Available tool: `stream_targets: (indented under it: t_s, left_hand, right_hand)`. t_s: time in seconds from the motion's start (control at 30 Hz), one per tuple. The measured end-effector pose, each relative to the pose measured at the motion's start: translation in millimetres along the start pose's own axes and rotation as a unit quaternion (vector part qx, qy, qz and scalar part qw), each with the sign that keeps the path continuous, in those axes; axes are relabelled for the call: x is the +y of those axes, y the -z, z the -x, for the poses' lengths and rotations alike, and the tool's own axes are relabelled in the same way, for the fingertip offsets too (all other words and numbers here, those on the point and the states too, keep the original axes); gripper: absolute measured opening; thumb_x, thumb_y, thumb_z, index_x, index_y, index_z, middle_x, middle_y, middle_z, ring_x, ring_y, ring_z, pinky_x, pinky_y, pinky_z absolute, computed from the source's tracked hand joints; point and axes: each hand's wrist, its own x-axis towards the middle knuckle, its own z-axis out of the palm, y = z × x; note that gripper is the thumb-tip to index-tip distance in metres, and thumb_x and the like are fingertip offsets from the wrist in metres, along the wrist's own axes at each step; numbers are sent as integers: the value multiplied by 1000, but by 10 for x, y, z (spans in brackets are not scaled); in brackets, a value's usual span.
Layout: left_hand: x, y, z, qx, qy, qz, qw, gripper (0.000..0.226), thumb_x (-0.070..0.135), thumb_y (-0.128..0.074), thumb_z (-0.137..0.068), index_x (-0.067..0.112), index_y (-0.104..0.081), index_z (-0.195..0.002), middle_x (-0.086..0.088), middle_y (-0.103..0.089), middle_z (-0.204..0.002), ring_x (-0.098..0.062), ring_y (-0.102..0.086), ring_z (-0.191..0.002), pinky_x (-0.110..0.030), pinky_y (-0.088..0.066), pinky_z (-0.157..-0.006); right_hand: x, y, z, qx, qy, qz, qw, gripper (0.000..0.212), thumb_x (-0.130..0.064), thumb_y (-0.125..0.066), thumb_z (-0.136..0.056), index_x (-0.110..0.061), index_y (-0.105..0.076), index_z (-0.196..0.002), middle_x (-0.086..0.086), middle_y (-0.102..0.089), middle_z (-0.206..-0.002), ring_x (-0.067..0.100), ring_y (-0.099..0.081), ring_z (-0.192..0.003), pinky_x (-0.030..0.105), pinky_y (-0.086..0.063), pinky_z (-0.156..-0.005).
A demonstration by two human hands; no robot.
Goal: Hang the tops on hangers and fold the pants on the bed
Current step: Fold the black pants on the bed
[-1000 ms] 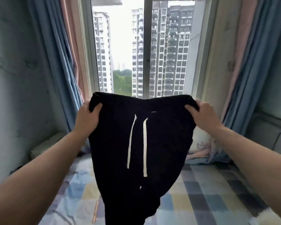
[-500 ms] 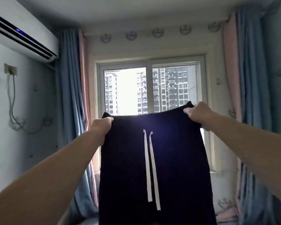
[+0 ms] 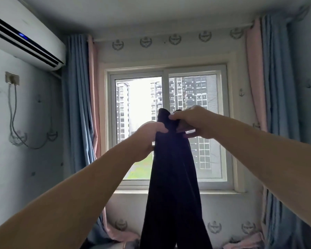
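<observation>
The black pants (image 3: pixel 172 177) hang lengthwise before the window (image 3: pixel 166 126), legs cut off by the lower frame edge; the left hand (image 3: pixel 149 135) and right hand (image 3: pixel 192 123), fingers clamped on the bunched waistband, hide it; an air conditioner (image 3: pixel 25 36) sits upper left; the bed is barely visible.

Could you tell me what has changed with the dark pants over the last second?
The left hand and right hand came together, folding the black pants in half lengthwise; the white drawstrings are now hidden. Both hands kept their grip on the waistband, held up before the window.
</observation>
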Motion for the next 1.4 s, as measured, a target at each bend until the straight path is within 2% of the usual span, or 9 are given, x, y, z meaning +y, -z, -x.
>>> stream_targets:
  t_s: [0.1,0.23,0.37,0.43,0.53,0.67,1.0,1.2,1.4]
  left_hand:
    - [-74,21,43,-17,2,-63,998,70,18,-79,-67,11,-52,-131,-8,-69,-120,-24,-70,-106,-47,-55,-97]
    - [-234,68,6,82,-16,-1,996,45,-4,-69,-82,9,-53,-122,-21,-68,-119,-36,-70,-104,-56,-57,-93]
    - [-286,306,-5,89,2,41,995,37,-6,-58,-84,9,-59,-118,-21,-69,-118,-34,-70,-100,-53,-58,-90]
    - [-264,432,21,77,4,64,995,41,-8,-56,-83,6,-61,-121,-22,-69,-119,-34,-70,-95,-51,-58,-88]
    - [-208,585,57,51,1,106,993,43,-9,-52,-81,1,-63,-121,-24,-72,-112,-37,-70,-95,-58,-54,-94]
    - [-203,787,86,26,10,110,994,42,-7,-49,-77,3,-67,-113,-16,-72,-99,-33,-69,-87,-55,-57,-89]
    - [23,1365,683,141,-44,-41,988,25,-3,-59,-85,17,-68,-95,-7,-73,-95,-27,-66,-91,-40,-54,-79]
    - [422,1455,1351,174,-123,-120,970,45,1,-61,-86,39,-73,-65,4,-70,-74,-23,-65,-80,-40,-54,-74]
    - [560,1463,2229,176,-110,-115,971,23,4,-63,-85,25,-71,-81,-7,-70,-90,-32,-66,-89,-55,-56,-87]
  right_hand:
    - [-32,-13,36,-21,12,-1,1000,35,-44,-69,-89,-10,-73,-94,5,-78,-85,16,-76,-80,40,-54,-89]
    - [19,-23,92,-57,22,0,998,37,-42,-57,-97,-10,-76,-104,5,-78,-99,17,-74,-96,39,-52,-94]
    - [371,43,113,93,71,-2,993,33,-45,-64,-93,-22,-69,-116,-2,-71,-122,20,-64,-113,45,-49,-100]
    - [639,3,196,141,13,-2,990,69,-63,-67,-84,-30,-48,-141,-1,-50,-146,21,-51,-124,50,-42,-105]
    - [1109,-166,308,-8,-128,-119,985,105,-83,-67,-66,-41,-27,-153,7,-39,-154,29,-40,-139,62,-31,-113]
    - [1320,-549,445,-210,-135,-252,935,63,-65,-57,-92,-20,-63,-135,11,-60,-141,33,-55,-131,45,-50,-104]
    - [298,-873,744,87,-22,-102,991,25,-22,-79,-86,-15,-70,-109,4,-78,-103,20,-76,-89,34,-61,-80]
    - [-297,-955,1308,129,36,-55,989,16,-26,-78,-87,-19,-72,-101,-3,-77,-91,8,-74,-74,17,-54,-60]
    - [-568,-1028,2164,117,61,-64,989,8,-24,-76,-88,-23,-71,-94,-8,-77,-82,7,-74,-71,13,-53,-56]
